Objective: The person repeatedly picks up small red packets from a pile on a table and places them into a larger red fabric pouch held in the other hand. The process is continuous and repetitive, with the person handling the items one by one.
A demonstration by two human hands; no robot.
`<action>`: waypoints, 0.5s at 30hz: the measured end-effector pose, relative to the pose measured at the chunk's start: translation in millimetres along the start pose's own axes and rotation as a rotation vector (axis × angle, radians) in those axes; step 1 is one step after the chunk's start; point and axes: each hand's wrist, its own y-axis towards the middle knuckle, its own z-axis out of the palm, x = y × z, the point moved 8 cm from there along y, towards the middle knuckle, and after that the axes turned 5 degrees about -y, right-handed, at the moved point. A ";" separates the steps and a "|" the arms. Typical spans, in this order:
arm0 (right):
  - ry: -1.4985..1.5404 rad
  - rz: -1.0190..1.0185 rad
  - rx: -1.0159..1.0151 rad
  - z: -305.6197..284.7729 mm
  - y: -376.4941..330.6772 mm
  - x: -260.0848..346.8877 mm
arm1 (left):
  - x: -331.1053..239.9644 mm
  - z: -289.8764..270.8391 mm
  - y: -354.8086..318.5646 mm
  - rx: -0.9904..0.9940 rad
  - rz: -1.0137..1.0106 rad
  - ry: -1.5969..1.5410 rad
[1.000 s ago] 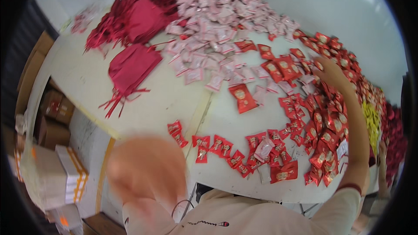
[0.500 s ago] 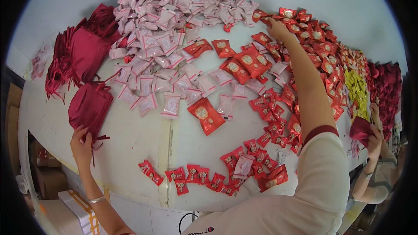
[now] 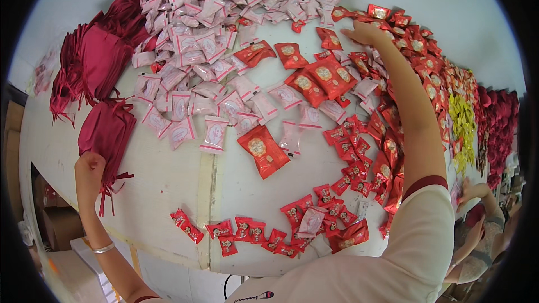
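Observation:
Beside the near left edge of a stack of dark red cloth drawstring bags, my left hand is closed against the top bag's corner. Its fingertips are mostly hidden. My right hand reaches to the far side of the table, over the edge of a pile of red sealed packets. Its fingers point left and hold nothing that I can see. One loose red packet lies just left of the fingertips. Further left spreads a large heap of pale pink packets.
Small red candies lie along the table's near side, around a single large red packet. A taller pile of dark red bags stands at far left. Yellow packets lie at right, near a co-worker's arm.
The view has shifted slightly. My left hand has curled its fingers at the stack's edge. The loose red packet now lies apart from my right hand. The co-worker has lowered a dark red bag.

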 end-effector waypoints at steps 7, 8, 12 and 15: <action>0.032 -0.142 -0.429 -52.8 23.8 42.8 | 2.5 -35.5 -16.9 -0.354 0.030 0.035; 0.113 -0.227 -0.467 -61.0 20.6 66.7 | -2.3 -36.0 -21.7 -0.416 0.075 0.065; 0.159 -0.479 -0.487 -52.2 18.3 152.5 | -10.6 -3.8 -20.3 -0.332 0.101 0.093; 0.134 -0.501 -0.463 -33.8 25.0 164.0 | -40.1 14.1 -19.4 -0.153 0.276 0.227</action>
